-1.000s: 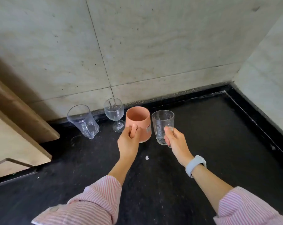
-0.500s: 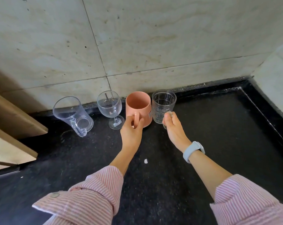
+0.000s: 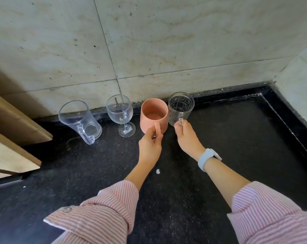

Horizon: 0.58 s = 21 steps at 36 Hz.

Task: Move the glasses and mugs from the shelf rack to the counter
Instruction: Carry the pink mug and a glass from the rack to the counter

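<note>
A pink mug (image 3: 153,113) stands on the black counter (image 3: 228,155) near the back wall, and my left hand (image 3: 150,147) pinches its handle. Right beside it stands a clear glass mug (image 3: 180,107); my right hand (image 3: 187,138) grips its handle. To the left of the pink mug a wine glass (image 3: 120,113) stands upright. Farther left a tall clear glass mug (image 3: 79,119) rests on the counter with its handle facing me. The four stand in a row along the wall.
A stone-tiled wall (image 3: 149,41) rises behind the row and meets a side wall (image 3: 300,88) at the right corner. Wooden boards (image 3: 12,134) jut in from the left. A small white speck (image 3: 158,171) lies on the counter between my forearms.
Both hands have pushed the pink mug and the clear glass mug back toward the wall, into line with the wine glass. The view has moved closer.
</note>
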Each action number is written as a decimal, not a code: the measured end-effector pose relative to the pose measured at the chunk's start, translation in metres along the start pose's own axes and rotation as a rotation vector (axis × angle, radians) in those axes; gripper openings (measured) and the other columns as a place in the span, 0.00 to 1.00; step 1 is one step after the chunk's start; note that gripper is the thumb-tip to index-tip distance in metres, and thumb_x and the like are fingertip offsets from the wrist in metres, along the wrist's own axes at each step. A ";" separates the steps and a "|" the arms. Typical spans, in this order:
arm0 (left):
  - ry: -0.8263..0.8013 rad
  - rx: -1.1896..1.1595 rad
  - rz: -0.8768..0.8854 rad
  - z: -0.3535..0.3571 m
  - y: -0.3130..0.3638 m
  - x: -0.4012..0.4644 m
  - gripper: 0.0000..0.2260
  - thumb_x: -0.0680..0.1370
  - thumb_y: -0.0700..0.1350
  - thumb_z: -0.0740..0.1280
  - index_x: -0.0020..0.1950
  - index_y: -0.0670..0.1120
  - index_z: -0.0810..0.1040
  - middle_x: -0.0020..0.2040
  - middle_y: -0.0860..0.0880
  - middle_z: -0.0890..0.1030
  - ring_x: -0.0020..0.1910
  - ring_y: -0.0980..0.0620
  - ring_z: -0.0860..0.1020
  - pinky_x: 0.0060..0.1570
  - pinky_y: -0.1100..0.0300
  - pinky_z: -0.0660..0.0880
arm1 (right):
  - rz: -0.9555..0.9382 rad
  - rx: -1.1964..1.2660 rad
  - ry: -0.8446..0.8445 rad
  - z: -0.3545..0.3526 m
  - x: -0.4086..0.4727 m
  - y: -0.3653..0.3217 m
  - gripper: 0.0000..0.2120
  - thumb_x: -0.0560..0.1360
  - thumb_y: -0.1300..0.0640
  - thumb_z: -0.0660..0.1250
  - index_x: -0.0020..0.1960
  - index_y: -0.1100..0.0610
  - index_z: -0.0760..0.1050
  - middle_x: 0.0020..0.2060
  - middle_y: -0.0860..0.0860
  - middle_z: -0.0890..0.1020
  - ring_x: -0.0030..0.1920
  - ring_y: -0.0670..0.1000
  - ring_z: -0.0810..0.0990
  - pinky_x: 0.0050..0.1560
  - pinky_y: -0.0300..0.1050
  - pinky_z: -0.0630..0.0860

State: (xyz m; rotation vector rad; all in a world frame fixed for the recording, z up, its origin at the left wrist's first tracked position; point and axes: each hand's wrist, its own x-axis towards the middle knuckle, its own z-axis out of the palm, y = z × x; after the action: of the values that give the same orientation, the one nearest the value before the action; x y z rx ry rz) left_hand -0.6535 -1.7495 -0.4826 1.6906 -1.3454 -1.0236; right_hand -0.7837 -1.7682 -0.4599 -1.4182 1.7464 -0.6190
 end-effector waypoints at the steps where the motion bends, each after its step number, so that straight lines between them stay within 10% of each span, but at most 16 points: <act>1: 0.021 0.018 -0.012 0.001 0.003 -0.001 0.13 0.78 0.42 0.63 0.61 0.43 0.74 0.55 0.48 0.80 0.47 0.56 0.75 0.46 0.69 0.69 | 0.007 -0.022 0.009 -0.001 -0.002 0.000 0.14 0.80 0.53 0.53 0.60 0.61 0.67 0.54 0.58 0.71 0.55 0.55 0.72 0.55 0.49 0.70; 6: 0.123 0.125 -0.111 -0.005 0.015 -0.005 0.11 0.77 0.41 0.61 0.58 0.40 0.76 0.51 0.40 0.81 0.49 0.43 0.79 0.46 0.59 0.72 | 0.030 -0.102 0.023 -0.005 -0.020 -0.006 0.18 0.79 0.55 0.57 0.66 0.60 0.64 0.62 0.59 0.73 0.63 0.57 0.71 0.62 0.52 0.70; 21: 0.033 0.438 0.065 -0.113 0.034 -0.056 0.18 0.77 0.45 0.63 0.66 0.45 0.71 0.65 0.45 0.74 0.63 0.46 0.72 0.61 0.50 0.70 | -0.292 -0.440 0.048 0.003 -0.095 -0.080 0.16 0.78 0.57 0.57 0.65 0.57 0.67 0.65 0.55 0.72 0.66 0.57 0.69 0.63 0.50 0.69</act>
State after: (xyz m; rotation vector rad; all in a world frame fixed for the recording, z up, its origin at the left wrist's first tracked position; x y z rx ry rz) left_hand -0.5720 -1.6936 -0.3970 1.9494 -1.6797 -0.6915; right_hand -0.7285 -1.6967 -0.3739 -2.0014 1.7990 -0.4344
